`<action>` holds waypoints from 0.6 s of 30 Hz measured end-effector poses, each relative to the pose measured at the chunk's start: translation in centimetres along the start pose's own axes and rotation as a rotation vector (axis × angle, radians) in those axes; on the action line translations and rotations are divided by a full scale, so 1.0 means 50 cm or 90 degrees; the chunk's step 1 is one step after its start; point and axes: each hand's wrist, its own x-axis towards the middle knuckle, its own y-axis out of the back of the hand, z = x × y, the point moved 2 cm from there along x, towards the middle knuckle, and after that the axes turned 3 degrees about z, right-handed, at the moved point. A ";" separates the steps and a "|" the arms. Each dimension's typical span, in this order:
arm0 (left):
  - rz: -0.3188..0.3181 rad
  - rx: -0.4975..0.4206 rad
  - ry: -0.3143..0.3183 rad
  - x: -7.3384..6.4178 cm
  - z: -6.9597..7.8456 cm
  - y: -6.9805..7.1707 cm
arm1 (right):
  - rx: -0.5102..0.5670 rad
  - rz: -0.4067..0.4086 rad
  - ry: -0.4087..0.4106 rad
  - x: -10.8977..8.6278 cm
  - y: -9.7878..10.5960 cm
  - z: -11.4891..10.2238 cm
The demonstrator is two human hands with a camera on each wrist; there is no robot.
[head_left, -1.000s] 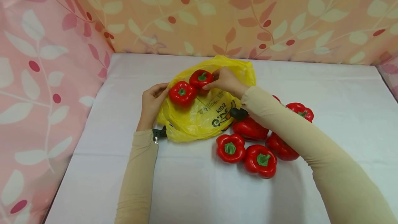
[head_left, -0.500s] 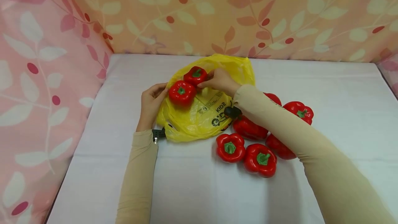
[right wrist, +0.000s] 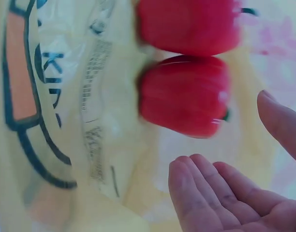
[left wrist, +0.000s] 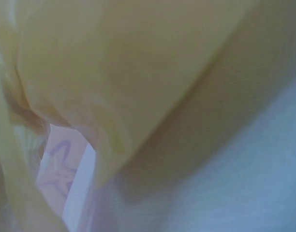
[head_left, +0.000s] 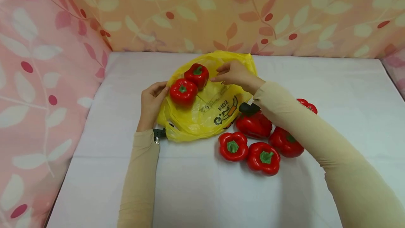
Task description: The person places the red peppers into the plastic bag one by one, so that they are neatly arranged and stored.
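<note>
Two red bell peppers with green stems, a nearer pepper (head_left: 183, 92) and a farther pepper (head_left: 197, 76), sit side by side in the open yellow plastic bag (head_left: 205, 119). My left hand (head_left: 152, 103) pinches the bag's left edge between thumb and fingers. Yellow plastic (left wrist: 114, 63) fills much of the left wrist view, hiding that hand. Just right of the farther pepper, my right hand (head_left: 235, 75) hovers over the bag, holding nothing. In the right wrist view, its fingers (right wrist: 211, 198) and thumb are spread apart, with a gap to the closest pepper (right wrist: 184, 94).
More red peppers lie right of the bag: a front one (head_left: 233, 146), one beside it (head_left: 263, 158), one on its side (head_left: 254, 125) and others partly under the right sleeve (head_left: 303, 140). A white cloth (head_left: 190, 185) covers the table. Patterned fabric (head_left: 202, 13) stands behind.
My right hand moved the farther pepper left against the other pepper, then let go and drew back to the right. The left hand has kept its hold on the bag's edge.
</note>
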 end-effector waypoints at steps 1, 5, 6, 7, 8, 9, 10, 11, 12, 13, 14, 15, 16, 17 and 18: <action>0.002 0.000 0.000 0.001 0.000 0.000 | -0.002 0.000 0.003 -0.005 0.007 -0.001; 0.008 -0.001 0.002 0.003 0.001 0.002 | 0.009 -0.008 0.012 -0.039 0.033 0.002; 0.008 0.000 0.000 0.003 0.002 0.002 | 0.007 -0.006 0.017 -0.051 0.039 0.003; 0.008 -0.001 -0.001 0.003 0.003 0.002 | 0.007 -0.005 0.021 -0.064 0.046 0.004; 0.008 -0.002 -0.002 0.003 0.005 0.002 | 0.008 -0.001 0.028 -0.077 0.053 0.006; 0.008 -0.003 -0.004 0.003 0.006 0.002 | 0.003 0.003 0.029 -0.091 0.059 0.008; 0.008 -0.003 -0.005 0.003 0.007 0.003 | -0.002 0.008 0.031 -0.104 0.065 0.009; 0.007 -0.005 -0.006 0.003 0.008 0.003 | -0.010 0.012 0.032 -0.117 0.072 0.011; 0.007 -0.006 -0.006 0.003 0.009 0.004 | -0.017 0.016 0.030 -0.130 0.077 0.014; 0.007 -0.006 -0.005 0.003 0.010 0.005 | -0.024 0.020 0.028 -0.142 0.082 0.016; 0.008 -0.004 -0.005 0.002 0.011 0.005 | -0.035 0.023 0.028 -0.153 0.086 0.020; 0.008 -0.001 -0.005 0.002 0.012 0.007 | -0.046 0.027 0.026 -0.165 0.090 0.023; 0.009 -0.001 -0.006 0.002 0.012 0.008 | -0.054 0.029 0.027 -0.177 0.094 0.026; 0.010 0.001 -0.008 0.001 0.013 0.009 | -0.062 0.033 0.030 -0.189 0.096 0.029; 0.010 0.002 -0.009 0.000 0.013 0.010 | -0.067 0.036 0.031 -0.202 0.098 0.032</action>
